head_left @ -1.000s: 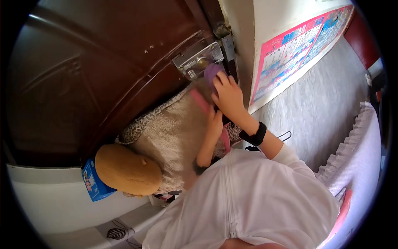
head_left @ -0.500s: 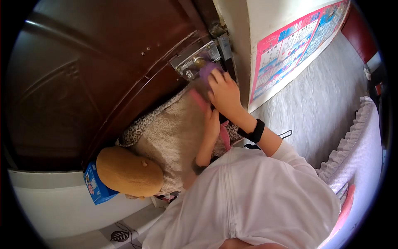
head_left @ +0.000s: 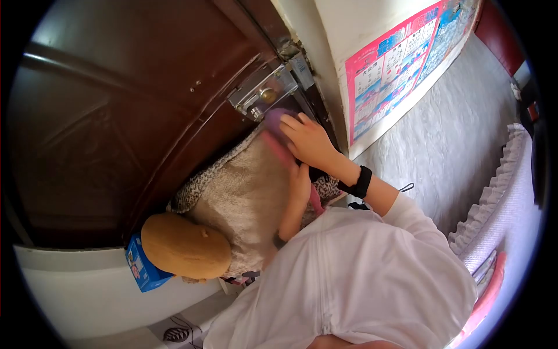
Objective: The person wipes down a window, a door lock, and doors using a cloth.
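Where 2 hands point(head_left: 312, 141) — 1 purp. obj. point(head_left: 276, 121)

I note that the right hand point(head_left: 311, 142) covers part of the purple item point(head_left: 276, 121); motion blur softens its outline, and I cannot identify it. The pink item point(head_left: 277, 146) is also blurred, its lower end lost at the hands. I cannot resolve the fingertips of the left hand point(head_left: 299, 186), so its grip is indeterminate. The tan object point(head_left: 186, 245) masks part of the blue box point(head_left: 139, 270). Fine print on the poster point(head_left: 395, 70) is illegible. The frame's lower edge crops the white garment point(head_left: 343, 273); dark vignetting truncates the door point(head_left: 87, 116).
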